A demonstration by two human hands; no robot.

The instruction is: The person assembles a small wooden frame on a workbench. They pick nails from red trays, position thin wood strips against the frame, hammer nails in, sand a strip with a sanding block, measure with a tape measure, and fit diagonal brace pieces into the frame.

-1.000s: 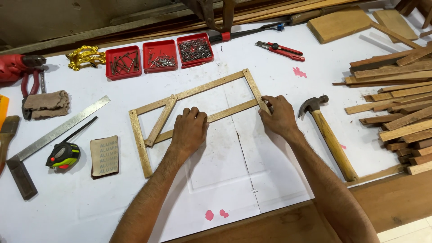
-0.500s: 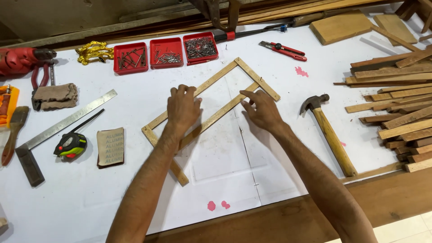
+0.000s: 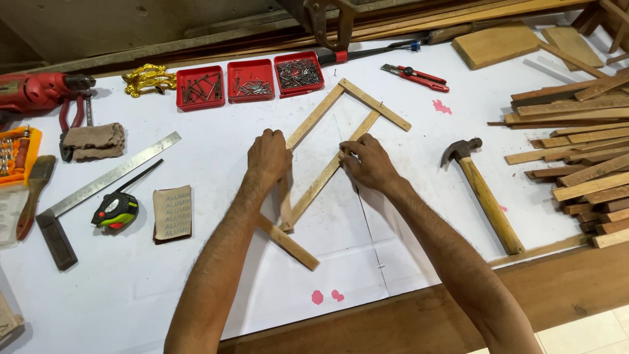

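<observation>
Both forearms reach in from the near edge of the white-covered workbench (image 3: 131, 288) and meet over a wooden slat frame (image 3: 327, 154) that lies flat near the middle of the bench, turned on a diagonal so that its far corner points toward the back edge.

The left hand (image 3: 268, 157) rests palm down on the frame's left long slat, the wrist straight and in line with the forearm. Its fingers are curled close together over the slat, knuckles up; whether the fingertips grip under the wood cannot be told.

The right hand (image 3: 367, 162) comes in at an angle from the near right, the wrist bent slightly inward. Its fingers are bunched together and press on the frame's right long slat, the thumb tucked against that slat's edge.

The two hands lie near each other but apart, with the open gap of the frame between them. The frame's near end sticks out toward the near edge, past the left wrist.

A hammer (image 3: 483, 193) lies to the right of the right forearm, its head toward the back. Three red trays (image 3: 251, 80) of nails sit in a row by the back edge. A tape measure (image 3: 114, 210) and a steel square (image 3: 98, 187) lie toward the left edge, and a stack of slats (image 3: 576, 157) lies along the right edge.
</observation>
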